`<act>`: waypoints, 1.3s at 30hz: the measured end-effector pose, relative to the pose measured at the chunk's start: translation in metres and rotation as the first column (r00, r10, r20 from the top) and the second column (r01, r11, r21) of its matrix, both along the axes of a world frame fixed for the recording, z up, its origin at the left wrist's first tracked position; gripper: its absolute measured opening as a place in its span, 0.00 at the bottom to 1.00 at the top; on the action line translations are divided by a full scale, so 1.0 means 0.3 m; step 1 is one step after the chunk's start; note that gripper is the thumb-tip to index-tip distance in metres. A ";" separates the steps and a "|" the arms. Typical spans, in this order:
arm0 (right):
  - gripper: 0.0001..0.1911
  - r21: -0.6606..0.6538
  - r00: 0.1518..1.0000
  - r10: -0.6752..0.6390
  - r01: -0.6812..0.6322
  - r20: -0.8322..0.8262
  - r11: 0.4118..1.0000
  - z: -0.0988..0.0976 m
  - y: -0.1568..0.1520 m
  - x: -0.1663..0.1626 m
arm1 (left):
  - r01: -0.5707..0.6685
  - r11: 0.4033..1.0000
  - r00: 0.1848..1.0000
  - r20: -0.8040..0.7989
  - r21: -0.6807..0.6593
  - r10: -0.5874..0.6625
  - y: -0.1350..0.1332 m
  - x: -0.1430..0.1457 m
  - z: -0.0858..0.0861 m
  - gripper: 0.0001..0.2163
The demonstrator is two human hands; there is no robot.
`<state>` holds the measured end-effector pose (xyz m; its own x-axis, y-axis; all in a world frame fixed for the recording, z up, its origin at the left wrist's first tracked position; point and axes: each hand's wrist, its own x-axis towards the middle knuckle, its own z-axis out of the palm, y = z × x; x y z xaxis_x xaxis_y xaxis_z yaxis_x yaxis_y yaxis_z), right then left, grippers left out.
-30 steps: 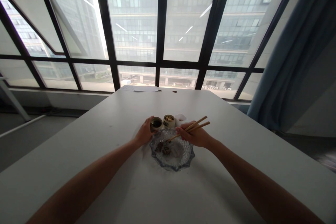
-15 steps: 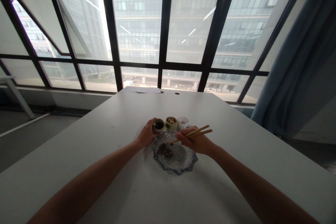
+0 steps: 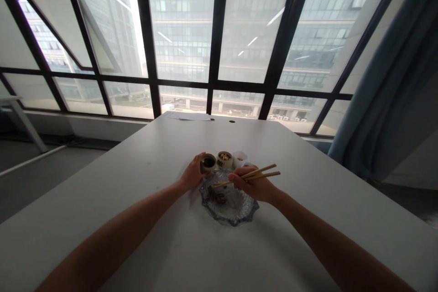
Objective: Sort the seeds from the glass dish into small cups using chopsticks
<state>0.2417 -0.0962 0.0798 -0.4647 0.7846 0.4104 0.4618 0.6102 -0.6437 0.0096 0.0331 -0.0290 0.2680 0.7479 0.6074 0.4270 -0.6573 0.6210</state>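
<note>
Ops: Grip state, left to right?

Eng: Left hand [image 3: 191, 175]: grip closed round the left side of the dark cup [image 3: 207, 163]. Cup stands on the tabletop [image 3: 290, 155], just beyond the far-left rim of the glass dish [image 3: 239, 213]. Right hand [image 3: 255, 185]: grip narrow, pinching the chopsticks [image 3: 224, 183]. Tips angle left over the dish's left half, at the dark pieces [image 3: 217, 196]. Can't tell whether the tips hold one.

Ops: Advice on the pick?

Eng: My read: one piece at a time, tips level and even in length, light squeeze. Dish is ribbed glass, likely slick, so come in from the side of a piece, not from on top. Left hand bracing the cup looks right; it guards against a knock.

Ops: Counts?

Eng: Hands 2. Chopsticks 2. Dish 1. Small cups in a row on the far side: dark cup 1, nut cup [image 3: 224, 159] 1, white cup [image 3: 239, 158] 1, maybe a second white one half hidden behind the right hand. Dark pieces: one small cluster, too small to count. Paper sheet [image 3: 188, 117] at the far edge, 1. Curtain [image 3: 386, 77] far right, 1.
</note>
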 end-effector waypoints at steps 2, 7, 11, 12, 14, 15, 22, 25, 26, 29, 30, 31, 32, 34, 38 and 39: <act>0.26 0.007 1.000 -0.020 0.020 0.003 1.000 -0.004 0.001 0.000 | -0.002 1.000 1.000 -0.002 -0.003 0.002 -0.003 0.001 0.001 0.33; 0.26 0.042 0.999 -0.010 0.008 0.038 0.999 0.000 -0.004 -0.006 | -0.001 1.000 1.000 0.000 -0.017 0.001 -0.002 0.003 0.001 0.33; 0.25 0.091 0.999 0.012 -0.017 0.051 0.996 0.007 -0.008 -0.010 | -0.001 1.000 1.000 -0.007 -0.011 0.001 0.001 0.001 -0.001 0.33; 0.24 0.107 0.998 0.015 -0.021 0.058 0.994 0.006 -0.007 -0.010 | -0.002 1.000 1.000 -0.014 -0.008 0.002 0.002 0.000 -0.002 0.33; 0.24 0.137 0.997 0.021 -0.031 0.073 0.990 0.003 -0.005 -0.009 | -0.003 1.000 1.000 -0.024 -0.004 0.003 0.003 -0.001 -0.003 0.33; 0.23 0.147 0.996 0.028 -0.040 0.081 0.988 0.002 -0.004 -0.009 | -0.003 1.000 1.000 -0.026 -0.004 0.003 0.003 -0.002 -0.003 0.33; 0.24 0.108 0.996 0.046 -0.054 0.072 0.993 -0.003 -0.009 -0.014 | 0.006 1.000 1.000 -0.014 0.003 -0.006 0.005 -0.002 -0.004 0.33; 0.25 0.054 0.999 0.049 -0.050 0.016 0.997 -0.013 -0.006 -0.011 | 0.006 1.000 1.000 -0.008 0.002 -0.006 0.004 -0.002 -0.004 0.33; 0.24 0.047 0.999 0.050 -0.050 0.001 0.998 -0.018 -0.004 -0.009 | 0.005 1.000 1.000 -0.010 0.002 -0.005 0.003 -0.002 -0.003 0.33; 0.24 0.055 0.999 0.049 -0.048 -0.019 0.997 -0.030 0.002 -0.005 | 0.000 1.000 1.000 -0.023 0.000 0.000 0.004 -0.001 -0.003 0.33; 0.24 0.059 0.999 0.047 -0.046 -0.019 0.997 -0.032 0.003 -0.004 | -0.002 1.000 1.000 -0.025 0.001 0.002 0.004 -0.001 -0.003 0.33; 0.24 0.058 0.999 0.044 -0.043 -0.020 0.997 -0.032 0.003 -0.005 | -0.002 1.000 1.000 -0.024 0.002 0.002 0.005 -0.001 -0.003 0.33; 0.24 0.051 0.999 0.039 -0.038 -0.027 0.998 -0.030 0.003 -0.007 | -0.001 1.000 1.000 -0.021 0.003 0.001 0.006 -0.001 -0.004 0.34; 0.25 0.023 0.996 0.005 -0.003 -0.088 1.000 -0.021 0.002 -0.009 | 0.004 1.000 1.000 -0.017 0.004 -0.004 0.007 -0.001 -0.007 0.34; 0.25 0.054 0.919 -0.174 0.206 -0.353 0.977 -0.010 0.006 -0.008 | 0.011 1.000 1.000 -0.012 0.007 -0.011 0.006 0.000 -0.008 0.33; 0.24 0.081 0.891 -0.207 0.260 -0.403 0.962 -0.014 0.010 -0.006 | 0.013 1.000 1.000 -0.010 0.011 -0.013 0.005 0.000 -0.006 0.33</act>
<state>0.2399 -0.0932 0.0755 -0.0579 0.7785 0.6250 0.3312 0.6055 -0.7236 0.0097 0.0345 -0.0307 0.2835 0.7379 0.6125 0.4249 -0.6692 0.6096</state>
